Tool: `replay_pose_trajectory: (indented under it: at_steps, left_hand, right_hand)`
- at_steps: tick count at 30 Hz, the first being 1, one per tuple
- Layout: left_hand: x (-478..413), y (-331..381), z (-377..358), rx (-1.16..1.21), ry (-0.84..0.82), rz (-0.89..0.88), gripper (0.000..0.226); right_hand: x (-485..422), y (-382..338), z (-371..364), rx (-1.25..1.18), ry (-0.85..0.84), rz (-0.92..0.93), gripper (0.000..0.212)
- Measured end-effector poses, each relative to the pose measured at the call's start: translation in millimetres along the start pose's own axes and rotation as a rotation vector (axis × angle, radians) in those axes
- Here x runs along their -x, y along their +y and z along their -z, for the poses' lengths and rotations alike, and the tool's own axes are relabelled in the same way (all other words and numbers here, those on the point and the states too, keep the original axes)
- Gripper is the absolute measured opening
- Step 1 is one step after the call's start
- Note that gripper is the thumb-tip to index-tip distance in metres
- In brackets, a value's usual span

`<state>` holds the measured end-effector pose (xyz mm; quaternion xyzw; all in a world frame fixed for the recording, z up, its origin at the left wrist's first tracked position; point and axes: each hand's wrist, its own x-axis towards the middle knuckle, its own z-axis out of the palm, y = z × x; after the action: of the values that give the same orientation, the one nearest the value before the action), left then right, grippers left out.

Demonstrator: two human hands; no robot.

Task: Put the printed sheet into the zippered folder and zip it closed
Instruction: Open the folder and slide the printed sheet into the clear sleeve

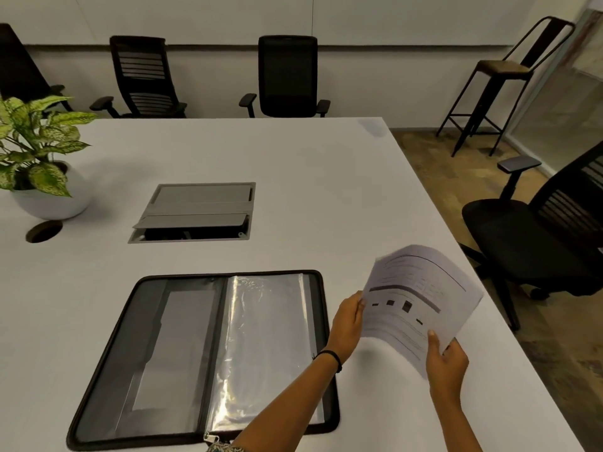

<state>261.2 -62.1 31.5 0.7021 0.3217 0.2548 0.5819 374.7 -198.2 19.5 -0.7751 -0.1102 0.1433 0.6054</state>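
Note:
The zippered folder (182,353) lies open flat on the white table (293,177), its grey inner pocket on the left and clear plastic sleeves on the right. Its zipper pull (211,437) shows at the near edge. To the right of the folder, the printed sheet (421,301) is lifted off the table and bowed. My left hand (346,324) grips the sheet's left edge, its forearm crossing the folder's right corner. My right hand (446,363) pinches the sheet's near edge with the thumb on top.
A grey cable hatch (195,212) sits in the table beyond the folder, its lid partly raised. A potted plant (39,158) and a round cable hole (44,230) are at far left. Black office chairs stand behind and to the right; the table's right edge is close.

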Motion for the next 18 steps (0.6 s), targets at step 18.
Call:
replay_pose_trajectory:
  at_steps: [18]
  left_hand:
    - [2.0, -12.5, 34.9, 0.049, -0.103, 0.076, 0.029]
  right_hand:
    - [5.4, -5.7, -20.3, 0.024, -0.026, -0.039, 0.039]
